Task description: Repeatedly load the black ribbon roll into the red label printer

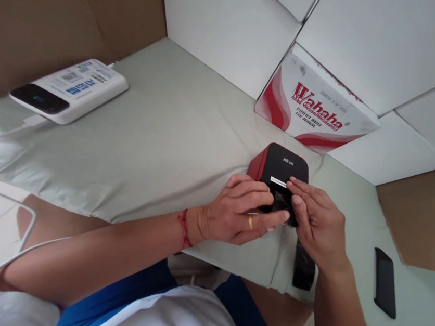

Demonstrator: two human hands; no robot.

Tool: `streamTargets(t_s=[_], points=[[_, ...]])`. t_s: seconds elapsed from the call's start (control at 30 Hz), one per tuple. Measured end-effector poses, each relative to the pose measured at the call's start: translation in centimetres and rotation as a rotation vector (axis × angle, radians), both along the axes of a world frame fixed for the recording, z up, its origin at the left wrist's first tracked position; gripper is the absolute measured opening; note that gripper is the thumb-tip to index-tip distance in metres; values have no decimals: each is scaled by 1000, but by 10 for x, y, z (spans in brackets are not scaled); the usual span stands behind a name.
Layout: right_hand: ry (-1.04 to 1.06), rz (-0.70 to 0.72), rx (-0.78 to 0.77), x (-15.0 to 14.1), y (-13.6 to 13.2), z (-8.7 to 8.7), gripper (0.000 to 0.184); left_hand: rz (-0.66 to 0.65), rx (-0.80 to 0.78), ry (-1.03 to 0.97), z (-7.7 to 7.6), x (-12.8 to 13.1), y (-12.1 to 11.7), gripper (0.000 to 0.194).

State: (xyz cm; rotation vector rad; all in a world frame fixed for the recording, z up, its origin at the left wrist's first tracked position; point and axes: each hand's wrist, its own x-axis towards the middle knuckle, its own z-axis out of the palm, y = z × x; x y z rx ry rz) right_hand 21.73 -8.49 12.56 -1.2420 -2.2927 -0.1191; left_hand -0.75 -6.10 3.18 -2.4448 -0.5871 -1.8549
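Had black strip point(303, 269) on pale cloth point(174, 132), near edge. Curled left hand point(237, 212) at near end of red-and-black box point(286, 165), laid right hand point(318, 221) fingertips on top; couldn't tell any pinch on dark glossy part point(281, 201). Saw box on cloth, before Wahaha carton point(316, 103).

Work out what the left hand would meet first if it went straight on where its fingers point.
Most likely the right hand, just beyond the fingertips of the left hand, though their relative depth is hard to judge.
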Motion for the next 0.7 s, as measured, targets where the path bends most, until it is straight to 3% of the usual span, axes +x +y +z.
streamTargets(t_s=[0.13,0.27,0.53,0.7], points=[[67,-17,-18,4,-1,-9,30,-137,-305,-47,0,-8,16,58],[98,-37,-2,6,-2,-17,32,-232,-499,-71,-3,-14,28,54],[126,-2,49,14,-6,-36,35,-273,-466,-69,-3,-10,30,50],[179,28,161,11,-9,-60,46,-232,-463,-82,-5,-8,27,46]])
